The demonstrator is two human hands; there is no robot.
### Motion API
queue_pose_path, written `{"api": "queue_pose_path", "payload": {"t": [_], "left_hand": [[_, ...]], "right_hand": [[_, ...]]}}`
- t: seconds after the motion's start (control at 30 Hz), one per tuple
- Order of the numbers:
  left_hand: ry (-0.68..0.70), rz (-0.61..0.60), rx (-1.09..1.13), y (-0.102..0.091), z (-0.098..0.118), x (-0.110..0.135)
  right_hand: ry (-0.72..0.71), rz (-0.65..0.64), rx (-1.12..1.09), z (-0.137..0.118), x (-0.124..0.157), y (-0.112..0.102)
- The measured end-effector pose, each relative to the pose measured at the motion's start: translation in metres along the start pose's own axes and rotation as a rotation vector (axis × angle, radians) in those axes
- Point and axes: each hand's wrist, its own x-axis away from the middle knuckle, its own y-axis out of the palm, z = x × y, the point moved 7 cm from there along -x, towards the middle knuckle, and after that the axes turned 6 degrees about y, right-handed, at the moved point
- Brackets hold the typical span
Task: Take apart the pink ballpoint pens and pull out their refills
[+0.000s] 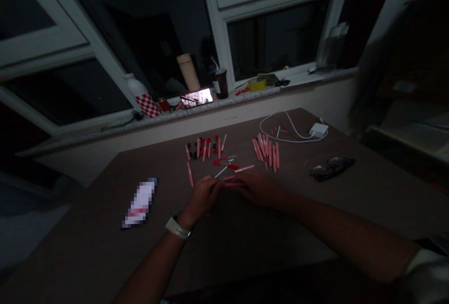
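Note:
My left hand point(203, 196) and my right hand point(254, 187) meet over the brown table point(245, 229), fingers closed on a pink pen point(229, 181) held between them. A watch sits on my left wrist. Just beyond the hands lie loose pen parts point(228, 166): a red cap, thin refills and a pink barrel. A single pink pen point(190, 174) lies to the left of them. Farther back is a row of pink, red and black pens point(205, 147), and to the right a group of pink pens point(266, 149).
A blurred-out flat item point(140, 202) lies at the left of the table. Glasses point(331, 167) rest at the right, a white charger with cable point(317, 130) behind them. The windowsill holds a lit phone point(196, 97), bottles, a cup and yellow tape point(257, 83). The room is dim.

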Motion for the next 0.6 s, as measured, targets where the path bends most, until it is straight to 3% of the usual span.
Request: {"api": "queue_pose_path", "payload": {"t": [0.17, 0.37, 0.5, 0.6], "left_hand": [[0.06, 0.121, 0.07, -0.009, 0.006, 0.0009], [0.035, 0.016, 0.046, -0.0012, -0.0003, 0.0014], [0.059, 0.038, 0.031, -0.0019, 0.0023, 0.0014], [0.042, 0.052, 0.021, -0.0015, 0.002, 0.0015]], "right_hand": [[-0.084, -0.001, -0.031, -0.0079, 0.0008, -0.0036], [-0.07, 0.001, -0.049, -0.0085, 0.001, -0.0052], [-0.076, -0.032, -0.113, -0.0112, -0.0004, -0.0049], [-0.04, -0.036, -0.298, -0.0083, -0.0053, -0.003]]}}
